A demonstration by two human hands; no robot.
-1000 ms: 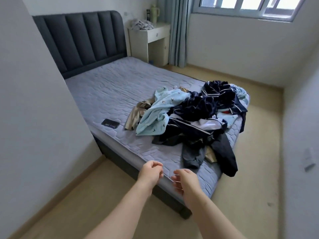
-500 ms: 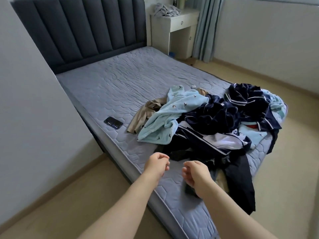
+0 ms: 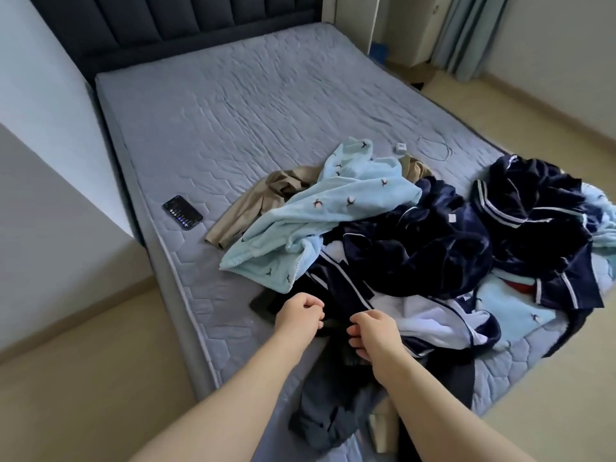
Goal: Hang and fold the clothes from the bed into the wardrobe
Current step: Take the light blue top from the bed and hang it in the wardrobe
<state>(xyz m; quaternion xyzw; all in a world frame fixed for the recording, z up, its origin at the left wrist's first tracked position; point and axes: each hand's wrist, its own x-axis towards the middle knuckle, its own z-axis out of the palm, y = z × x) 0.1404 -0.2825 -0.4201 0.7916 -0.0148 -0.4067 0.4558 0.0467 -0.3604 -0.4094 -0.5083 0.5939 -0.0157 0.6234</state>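
Clothes [image 3: 416,248] heaped on near right part of bed [image 3: 250,105], phone [image 3: 182,213] lying to their left, left hand [image 3: 298,316] above heap's near edge, grip curled together, nothing visible in it, right hand [image 3: 375,331] just beside, fingers [image 3: 354,342] bent against dark garment [image 3: 330,288], grip on it uncertain.

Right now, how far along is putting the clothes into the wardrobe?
Nothing looks done yet: the clothes lie in a crumpled pile on the bed, none folded, and no wardrobe is in view. In hand: the left hand and right hand, fingers curled, are at a dark garment on the pile's near edge; a grip cannot be confirmed. Still to do: everything, including the light blue garment and the beige one.
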